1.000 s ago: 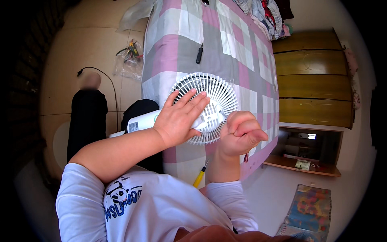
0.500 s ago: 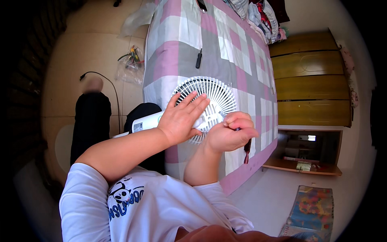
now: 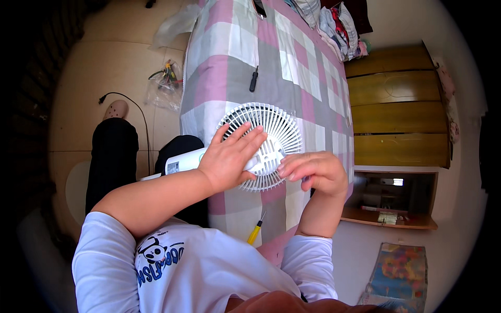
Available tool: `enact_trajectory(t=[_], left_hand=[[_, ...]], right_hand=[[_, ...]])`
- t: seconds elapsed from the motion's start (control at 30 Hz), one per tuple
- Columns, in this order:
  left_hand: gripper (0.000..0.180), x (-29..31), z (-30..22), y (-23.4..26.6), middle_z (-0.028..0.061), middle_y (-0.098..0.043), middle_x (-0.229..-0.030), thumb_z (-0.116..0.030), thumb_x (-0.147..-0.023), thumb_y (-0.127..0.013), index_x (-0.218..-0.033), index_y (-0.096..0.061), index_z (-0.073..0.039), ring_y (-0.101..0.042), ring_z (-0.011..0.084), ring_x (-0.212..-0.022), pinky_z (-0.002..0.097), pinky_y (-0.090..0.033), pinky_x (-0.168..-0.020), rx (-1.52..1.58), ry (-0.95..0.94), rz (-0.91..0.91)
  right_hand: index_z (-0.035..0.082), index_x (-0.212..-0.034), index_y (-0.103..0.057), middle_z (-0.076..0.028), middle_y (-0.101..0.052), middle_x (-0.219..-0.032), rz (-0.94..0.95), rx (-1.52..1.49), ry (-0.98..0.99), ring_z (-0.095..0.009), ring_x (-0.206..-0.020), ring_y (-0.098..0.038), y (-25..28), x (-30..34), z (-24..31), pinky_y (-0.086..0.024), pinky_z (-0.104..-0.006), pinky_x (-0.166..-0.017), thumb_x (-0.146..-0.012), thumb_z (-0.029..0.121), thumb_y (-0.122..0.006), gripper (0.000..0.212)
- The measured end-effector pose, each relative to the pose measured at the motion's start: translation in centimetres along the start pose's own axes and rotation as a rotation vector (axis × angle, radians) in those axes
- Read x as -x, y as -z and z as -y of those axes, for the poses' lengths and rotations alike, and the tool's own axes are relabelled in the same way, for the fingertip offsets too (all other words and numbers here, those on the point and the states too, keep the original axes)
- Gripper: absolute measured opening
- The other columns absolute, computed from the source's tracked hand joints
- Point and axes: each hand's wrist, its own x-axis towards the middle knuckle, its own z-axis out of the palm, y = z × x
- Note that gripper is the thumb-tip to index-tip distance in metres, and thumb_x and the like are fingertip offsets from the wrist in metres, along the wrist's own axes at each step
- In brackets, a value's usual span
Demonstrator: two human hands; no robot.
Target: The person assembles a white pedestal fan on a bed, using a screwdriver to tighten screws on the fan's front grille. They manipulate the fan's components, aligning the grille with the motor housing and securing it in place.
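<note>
A white fan (image 3: 291, 131) lies with its slatted round grille on the checked bedspread, its white stem (image 3: 183, 160) reaching left across my leg. My left hand (image 3: 229, 156) rests on the grille and hub with its fingers spread, holding nothing. At the hub's right edge, my right hand (image 3: 317, 171) is bent over with its fingers curled together. A small bluish bit shows under those fingers; what it belongs to is hidden. Between my forearms lies a yellow-handled screwdriver (image 3: 255, 233). Farther up the bed is a black-handled screwdriver (image 3: 253, 81).
A bed (image 3: 211, 65) with a pink, grey and white cover fills the middle. On the tiled floor at left are a bag of tools (image 3: 168, 78) and a black cord (image 3: 140, 108). Folded clothes (image 3: 339, 31) lie at the bed's far right, near wooden drawers (image 3: 399, 117).
My right hand has turned over and its forearm has swung right, uncovering the yellow screwdriver. The dark, red-tipped thing below that hand no longer shows. My left hand stays on the fan.
</note>
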Motion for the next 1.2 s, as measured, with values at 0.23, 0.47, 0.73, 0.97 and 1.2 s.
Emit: enact_trajectory(t=[0.23, 0.47, 0.73, 0.97, 1.2], left_hand=[[0.095, -0.1, 0.0, 0.2, 0.0050, -0.036, -0.155, -0.035, -0.071, -0.082, -0.150, -0.033, -0.013, -0.032, 0.0263, -0.144, 0.0500, -0.020, -0.117, 0.003, 0.005, 0.019], [0.096, -0.1, -0.1, 0.1, 0.0055, -0.037, -0.155, -0.035, -0.071, -0.081, -0.150, -0.033, -0.013, -0.034, 0.0271, -0.143, 0.0501, -0.021, -0.116, 0.000, 0.008, 0.023], [0.103, 0.0, -0.1, -0.3, 0.0061, -0.040, -0.153, -0.037, -0.063, -0.086, -0.149, -0.034, -0.012, -0.036, 0.0282, -0.142, 0.0508, -0.022, -0.115, -0.002, -0.006, -0.040], [0.103, 0.0, 0.0, -0.4, 0.0055, -0.040, -0.153, -0.038, -0.063, -0.086, -0.149, -0.034, -0.013, -0.035, 0.0272, -0.142, 0.0508, -0.021, -0.116, -0.023, -0.011, -0.056], [0.104, 0.1, 0.0, -0.6, 0.0049, -0.039, -0.154, -0.039, -0.064, -0.085, -0.150, -0.033, -0.013, -0.035, 0.0267, -0.142, 0.0509, -0.021, -0.116, -0.029, -0.006, -0.058]], right_hand=[[-0.004, -0.095, -0.067, -0.016, -0.072, -0.090, -0.308, 0.266, 0.049, -0.030, -0.089, -0.072, -1.8, 0.9, -0.5, -0.057, -0.0417, -0.085, -0.090, 0.015, -0.068, 0.019], [-0.004, -0.090, -0.066, -0.015, -0.071, -0.082, -0.620, 0.332, 0.154, -0.028, -0.080, -0.072, -4.5, 1.2, -2.2, -0.059, -0.0453, -0.083, -0.085, 0.015, -0.073, 0.021], [-0.005, -0.102, -0.066, -0.017, -0.071, -0.091, -0.990, 0.324, 0.186, -0.029, -0.089, -0.070, -7.9, 1.2, -4.0, -0.056, -0.0474, -0.089, -0.082, 0.013, -0.077, 0.029], [-0.009, -0.104, -0.064, -0.019, -0.071, -0.093, -1.272, 0.337, 0.238, -0.027, -0.090, -0.069, -10.1, -0.1, -4.8, -0.055, -0.0442, -0.091, -0.084, 0.004, -0.075, 0.026], [-0.009, -0.105, -0.064, -0.018, -0.071, -0.092, -1.475, 0.346, 0.238, -0.026, -0.088, -0.069, -11.4, -1.7, -4.8, -0.055, -0.0396, -0.088, -0.085, -0.003, -0.071, 0.022]])
